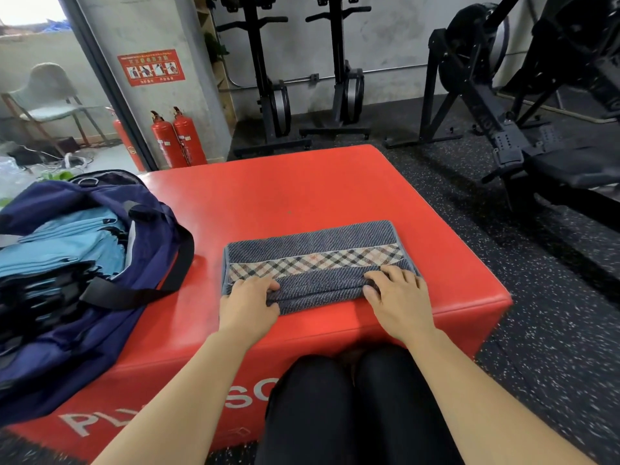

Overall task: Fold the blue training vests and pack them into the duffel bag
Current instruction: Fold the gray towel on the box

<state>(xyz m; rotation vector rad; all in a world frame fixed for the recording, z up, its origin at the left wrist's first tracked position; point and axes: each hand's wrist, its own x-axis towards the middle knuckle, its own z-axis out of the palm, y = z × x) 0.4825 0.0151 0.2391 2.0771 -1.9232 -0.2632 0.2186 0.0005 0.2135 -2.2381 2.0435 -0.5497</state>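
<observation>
A folded grey-blue towel (312,243) with a plaid band lies on the red plyo box (268,193), near its front edge. My left hand (248,303) grips the towel's near left corner, fingers curled over the folded edge. My right hand (396,297) grips the near right corner the same way. At the left, the navy duffel bag (134,270) sits open on the box. Inside it lie several folded light blue training vests (67,239), stacked flat.
Two red fire extinguishers (177,139) stand by the concrete pillar behind the box. Black exercise machines (503,105) line the back wall and the right side on speckled rubber flooring. My knees in black trousers (335,397) press against the box front.
</observation>
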